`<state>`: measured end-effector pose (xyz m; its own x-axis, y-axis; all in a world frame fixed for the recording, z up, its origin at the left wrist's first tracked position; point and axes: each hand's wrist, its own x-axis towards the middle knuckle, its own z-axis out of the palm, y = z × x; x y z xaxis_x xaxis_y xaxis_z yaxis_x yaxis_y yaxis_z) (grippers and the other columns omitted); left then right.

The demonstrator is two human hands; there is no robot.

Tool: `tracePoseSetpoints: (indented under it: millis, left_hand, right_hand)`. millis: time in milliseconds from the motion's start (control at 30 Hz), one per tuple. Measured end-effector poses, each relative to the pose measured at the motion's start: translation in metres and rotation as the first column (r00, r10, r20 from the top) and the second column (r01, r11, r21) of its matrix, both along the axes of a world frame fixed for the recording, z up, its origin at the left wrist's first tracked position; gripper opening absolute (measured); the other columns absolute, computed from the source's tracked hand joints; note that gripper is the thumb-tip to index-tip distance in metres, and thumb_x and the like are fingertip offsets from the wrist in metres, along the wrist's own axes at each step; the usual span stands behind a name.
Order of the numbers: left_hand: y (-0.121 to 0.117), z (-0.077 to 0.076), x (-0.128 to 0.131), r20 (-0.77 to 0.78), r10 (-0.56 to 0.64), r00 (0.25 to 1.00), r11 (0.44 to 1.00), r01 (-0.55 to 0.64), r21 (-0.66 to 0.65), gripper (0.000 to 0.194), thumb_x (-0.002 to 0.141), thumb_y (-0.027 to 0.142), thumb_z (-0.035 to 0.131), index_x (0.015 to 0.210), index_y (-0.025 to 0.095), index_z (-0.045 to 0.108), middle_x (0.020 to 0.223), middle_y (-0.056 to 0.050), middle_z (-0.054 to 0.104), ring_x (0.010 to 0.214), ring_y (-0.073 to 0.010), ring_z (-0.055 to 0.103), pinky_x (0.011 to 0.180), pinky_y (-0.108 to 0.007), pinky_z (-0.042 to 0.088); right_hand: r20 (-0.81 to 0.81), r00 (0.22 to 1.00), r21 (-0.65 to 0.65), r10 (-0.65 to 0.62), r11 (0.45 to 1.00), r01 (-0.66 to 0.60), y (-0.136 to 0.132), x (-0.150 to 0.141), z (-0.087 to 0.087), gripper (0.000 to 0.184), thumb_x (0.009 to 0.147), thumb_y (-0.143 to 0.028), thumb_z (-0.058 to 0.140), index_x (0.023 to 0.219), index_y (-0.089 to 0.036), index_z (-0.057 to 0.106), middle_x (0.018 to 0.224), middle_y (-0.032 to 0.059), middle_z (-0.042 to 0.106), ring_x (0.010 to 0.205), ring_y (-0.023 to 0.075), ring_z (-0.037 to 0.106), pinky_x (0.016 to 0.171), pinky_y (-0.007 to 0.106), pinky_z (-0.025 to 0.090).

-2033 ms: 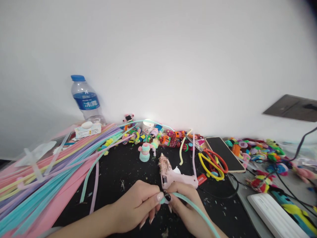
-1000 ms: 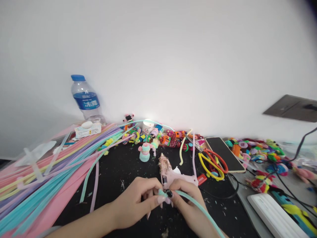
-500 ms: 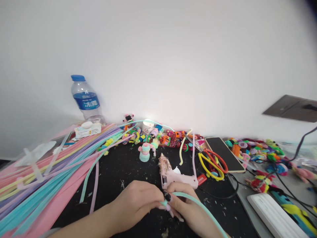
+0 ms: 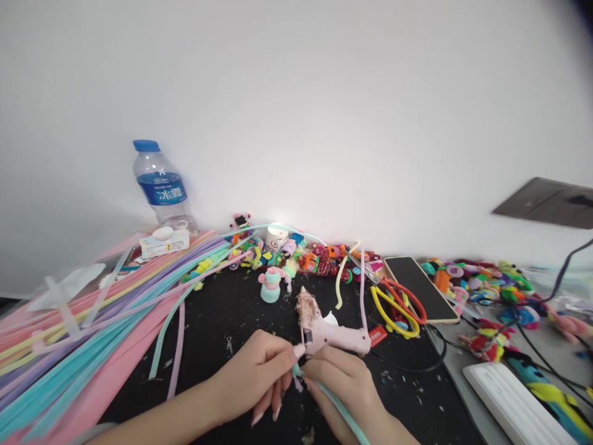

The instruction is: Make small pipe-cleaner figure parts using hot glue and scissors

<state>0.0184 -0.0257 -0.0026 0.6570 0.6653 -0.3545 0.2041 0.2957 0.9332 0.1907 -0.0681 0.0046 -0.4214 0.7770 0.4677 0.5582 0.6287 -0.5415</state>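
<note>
A mint-green pipe cleaner (image 4: 343, 409) runs through my right hand (image 4: 348, 380), whose fingers are closed on it. Its near end reaches a small mint-and-lilac piece (image 4: 297, 374) between my two hands. My left hand (image 4: 262, 376) pinches at this piece with thumb and forefinger, its other fingers curled below; the exact contact is partly hidden. Just beyond my hands lies a pale pink hot glue gun (image 4: 340, 337) with a stained nozzle. A little mint-and-pink pipe-cleaner figure (image 4: 270, 285) stands farther back on the black work surface (image 4: 217, 337).
Pastel pipe cleaners (image 4: 115, 321) are heaped at left, near a water bottle (image 4: 162, 188). Scissors with yellow and orange handles (image 4: 399, 309) lie beside a phone (image 4: 419, 287). Finished colourful figures (image 4: 319, 259) line the wall. A white power bank (image 4: 514, 402) and black cables are at right.
The pipe cleaner's long free part has swung down from its arc over my right hand. My right hand has turned, its back now showing. My left thumb has lifted and its lower fingers have loosened.
</note>
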Motion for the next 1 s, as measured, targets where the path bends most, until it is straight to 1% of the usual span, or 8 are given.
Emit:
tracePoseSetpoints:
  millis: [100,200,333,467,667,767,867,1000]
  left_hand:
    - [0.001,0.002,0.000,-0.044,-0.020,0.999,0.999,0.022,0.031,0.043,0.084,0.045,0.043,0.053,0.016,0.043,0.038,0.002,0.050,0.024,-0.0049,0.039,0.024,-0.012,0.021]
    - [0.001,0.004,0.001,-0.051,-0.046,0.998,0.996,0.050,0.076,0.039,0.084,0.042,0.043,0.055,0.016,0.042,0.039,0.004,0.049,0.025,-0.0049,0.041,0.025,-0.011,0.023]
    - [-0.001,0.004,0.000,-0.063,-0.062,0.996,0.982,0.072,0.172,0.038,0.087,0.039,0.040,0.056,0.017,0.039,0.040,0.005,0.046,0.026,-0.0041,0.041,0.026,-0.010,0.024]
    - [-0.002,0.006,-0.001,-0.070,-0.058,0.996,0.967,0.074,0.243,0.038,0.088,0.038,0.039,0.056,0.017,0.040,0.041,0.006,0.043,0.029,-0.0043,0.041,0.028,-0.010,0.026]
    - [-0.002,0.014,-0.004,-0.072,-0.101,0.992,0.961,0.116,0.251,0.037,0.088,0.039,0.040,0.059,0.016,0.044,0.043,0.005,0.044,0.030,-0.0050,0.040,0.030,-0.012,0.030]
    - [-0.004,0.014,-0.005,-0.044,-0.098,0.994,0.956,0.106,0.273,0.038,0.089,0.040,0.038,0.064,0.015,0.049,0.046,0.004,0.047,0.031,-0.0050,0.041,0.031,-0.012,0.030]
    - [-0.003,0.011,-0.005,0.010,-0.102,0.995,0.957,0.095,0.274,0.039,0.090,0.041,0.036,0.068,0.013,0.052,0.049,0.002,0.051,0.033,-0.0050,0.044,0.033,-0.012,0.031]
    - [-0.001,0.007,-0.004,0.081,-0.111,0.991,0.971,0.091,0.219,0.042,0.090,0.045,0.036,0.069,0.012,0.053,0.052,0.000,0.055,0.035,-0.0057,0.047,0.036,-0.013,0.034]
  right_hand:
    - [0.013,1.000,-0.020,0.012,1.000,-0.012,-0.001,0.000,-0.001,0.017,0.084,-0.011,0.046,0.081,-0.017,0.061,0.068,0.0046,0.058,0.059,0.0135,0.053,0.055,0.023,0.041]
    - [-0.040,0.999,-0.085,0.036,0.996,-0.039,-0.001,0.001,0.003,0.011,0.082,-0.014,0.047,0.080,-0.016,0.058,0.067,0.0035,0.057,0.058,0.0134,0.051,0.054,0.023,0.039]
    - [-0.131,0.991,-0.137,-0.039,0.990,0.021,-0.002,0.000,0.009,0.013,0.081,-0.018,0.047,0.069,-0.018,0.051,0.060,-0.0008,0.049,0.052,0.0111,0.043,0.049,0.022,0.034]
    - [-0.156,0.981,-0.232,-0.119,0.969,0.080,-0.001,-0.001,0.011,0.019,0.083,-0.017,0.045,0.064,-0.018,0.049,0.059,-0.0007,0.050,0.053,0.0110,0.045,0.051,0.021,0.035]
    - [-0.176,0.967,-0.376,-0.182,0.921,0.105,0.002,0.000,0.010,0.024,0.085,-0.023,0.049,0.062,-0.017,0.052,0.057,-0.0013,0.052,0.054,0.0111,0.047,0.053,0.020,0.036]
    - [-0.200,0.959,-0.425,-0.200,0.900,0.099,0.002,-0.001,0.009,0.025,0.086,-0.025,0.048,0.064,-0.017,0.053,0.059,-0.0013,0.054,0.056,0.0110,0.048,0.054,0.020,0.037]
    - [-0.221,0.954,-0.424,-0.204,0.901,0.094,0.003,-0.002,0.009,0.026,0.087,-0.026,0.048,0.062,-0.017,0.052,0.058,-0.0016,0.054,0.056,0.0109,0.048,0.054,0.020,0.037]
    - [-0.203,0.961,-0.373,-0.186,0.923,0.099,0.004,-0.001,0.009,0.026,0.086,-0.025,0.048,0.062,-0.017,0.052,0.057,-0.0009,0.053,0.054,0.0110,0.047,0.053,0.021,0.036]
